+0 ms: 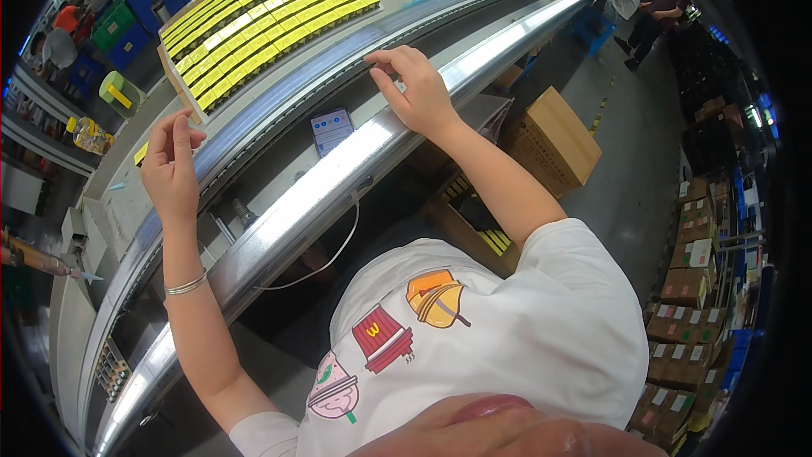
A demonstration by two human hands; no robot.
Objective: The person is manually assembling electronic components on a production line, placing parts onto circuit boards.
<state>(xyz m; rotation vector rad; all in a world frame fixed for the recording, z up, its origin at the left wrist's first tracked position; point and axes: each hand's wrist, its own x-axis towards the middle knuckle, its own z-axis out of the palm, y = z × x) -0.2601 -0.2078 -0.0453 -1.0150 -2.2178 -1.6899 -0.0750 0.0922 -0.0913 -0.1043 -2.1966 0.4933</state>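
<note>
Toward the left of the frame, the left hand (172, 171) is hovering, its fingers curling; whether they are meeting cannot be told. At upper left, small yellow pieces (271, 21) are lying in tight, slanting rows, bright and slightly glossy, dark strips showing between. Near upper centre, the right hand (416, 95) is hanging over a silver rail (296, 195), thumb and forefinger standing slightly apart.

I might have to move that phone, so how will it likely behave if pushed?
The phone is probably stiff, being a straight-edged slab. Lying screen-up, it should slide rather than roll or tip. Its smooth lit face may feel slippery.
</note>
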